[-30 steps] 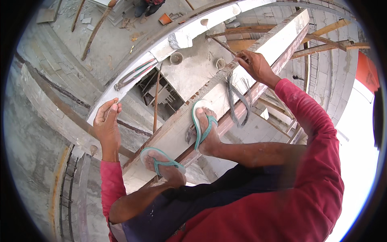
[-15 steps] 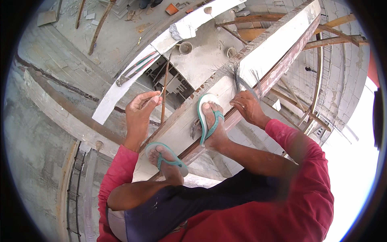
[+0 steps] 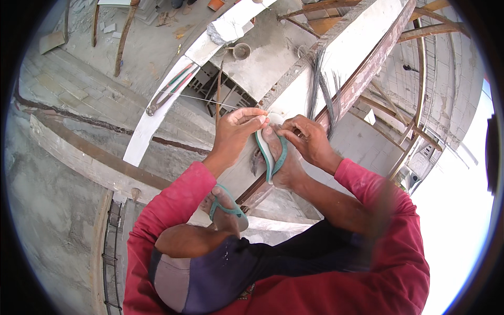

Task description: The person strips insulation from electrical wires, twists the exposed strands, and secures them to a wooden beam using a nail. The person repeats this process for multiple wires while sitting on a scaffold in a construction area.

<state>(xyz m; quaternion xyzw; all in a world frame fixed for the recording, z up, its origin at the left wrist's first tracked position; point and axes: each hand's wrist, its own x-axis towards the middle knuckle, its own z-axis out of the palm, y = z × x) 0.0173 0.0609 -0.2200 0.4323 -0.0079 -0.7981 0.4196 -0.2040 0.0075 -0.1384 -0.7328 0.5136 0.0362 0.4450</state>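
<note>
My left hand (image 3: 237, 131) is closed in a pinch on a thin wire (image 3: 202, 98), whose free length sticks out to the left over the gap beside the beam. Close to its fingertips is my right hand (image 3: 308, 140), its fingers curled in above my sandalled foot (image 3: 275, 152). A bent bundle of dark thin wires (image 3: 317, 86) rises from behind the right hand, which appears closed around its lower part. What the right thumb and forefinger pinch is too small to make out. Both feet, in green-strapped flip-flops, rest on the pale beam (image 3: 362, 47).
Long-handled cutters (image 3: 170, 90) with red and green grips lie on the white curved beam (image 3: 140, 137) at left. A bucket (image 3: 241, 51) stands on the slab below. Wooden poles (image 3: 219, 92) and an opening lie beneath. Bright open space shows at lower right.
My left hand has moved right, bringing the wire over toward my foot. My right hand has shifted slightly left, and the wire bundle has turned more upright. The view has shifted a little.
</note>
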